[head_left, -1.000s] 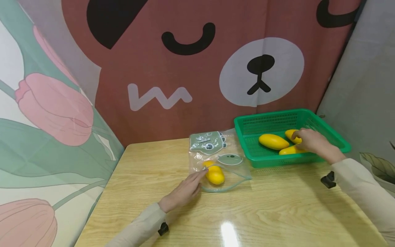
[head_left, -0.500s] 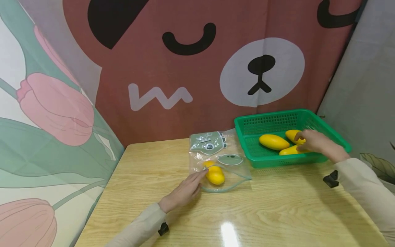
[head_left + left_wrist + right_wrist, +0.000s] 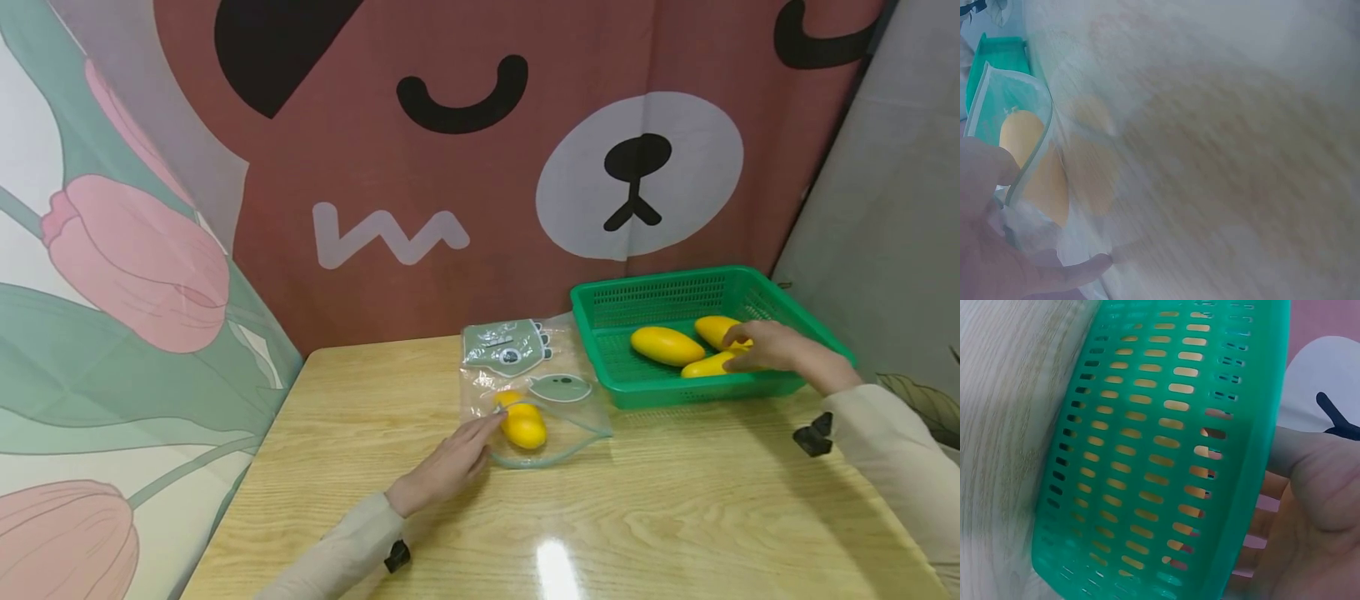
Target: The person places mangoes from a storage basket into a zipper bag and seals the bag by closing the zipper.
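Note:
My left hand [image 3: 452,465] pinches the near left edge of a clear zip bag [image 3: 585,417] lying on the table, its mouth spread towards me. In the left wrist view a finger and thumb sit at the raised bag rim [image 3: 1047,125]. Yellow mangoes [image 3: 525,428] lie inside the bag. My right hand [image 3: 772,346] reaches over the front right side of a green basket [image 3: 630,396]. Thumb and fingers straddle the nearest mango [image 3: 705,366]; the basket wall hides its fingertips in the right wrist view. Two more mangoes, one left [image 3: 666,346] and one behind [image 3: 712,330], rest in the basket.
A wooden table [image 3: 675,508] carries the bag and basket. The basket has raised slotted walls and stands right of the bag. Behind the table hangs a curtain [image 3: 375,292] with a bear print; a flower-print curtain [image 3: 127,267] is at the left.
My right hand has shifted slightly to the right over the nearest mango, its thumb now lower on the near side. The left hand, bag and mangoes stay in place.

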The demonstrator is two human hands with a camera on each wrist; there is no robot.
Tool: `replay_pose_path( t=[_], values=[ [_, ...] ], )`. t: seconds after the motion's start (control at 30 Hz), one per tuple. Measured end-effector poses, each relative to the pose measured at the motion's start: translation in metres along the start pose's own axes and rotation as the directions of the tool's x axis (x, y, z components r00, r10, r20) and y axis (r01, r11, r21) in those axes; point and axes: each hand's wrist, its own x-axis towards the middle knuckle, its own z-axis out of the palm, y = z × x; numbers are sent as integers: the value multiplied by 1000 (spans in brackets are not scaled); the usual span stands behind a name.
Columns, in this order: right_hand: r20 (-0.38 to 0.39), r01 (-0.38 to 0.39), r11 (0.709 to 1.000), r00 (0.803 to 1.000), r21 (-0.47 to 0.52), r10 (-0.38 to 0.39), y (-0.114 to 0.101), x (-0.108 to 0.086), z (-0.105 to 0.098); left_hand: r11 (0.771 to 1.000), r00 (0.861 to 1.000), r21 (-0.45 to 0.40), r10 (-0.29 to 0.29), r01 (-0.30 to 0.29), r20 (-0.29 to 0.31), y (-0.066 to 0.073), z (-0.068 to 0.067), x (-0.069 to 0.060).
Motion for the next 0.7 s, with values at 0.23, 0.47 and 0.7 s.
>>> replay_pose_path(
  t=[0.23,0.47,0.7],
  values=[
    [31,-18,1000,999,0,18,2,-1,2,1000,1000,2,-5,5,12,0,1,0],
    [42,-50,999,998,-20,51,2,-2,3,1000,999,15,27,-27,-22,0,1,0],
    [71,-80,997,994,-4,80,1,-5,2,1000,1000,14,11,-11,-9,0,1,0]
  ],
)
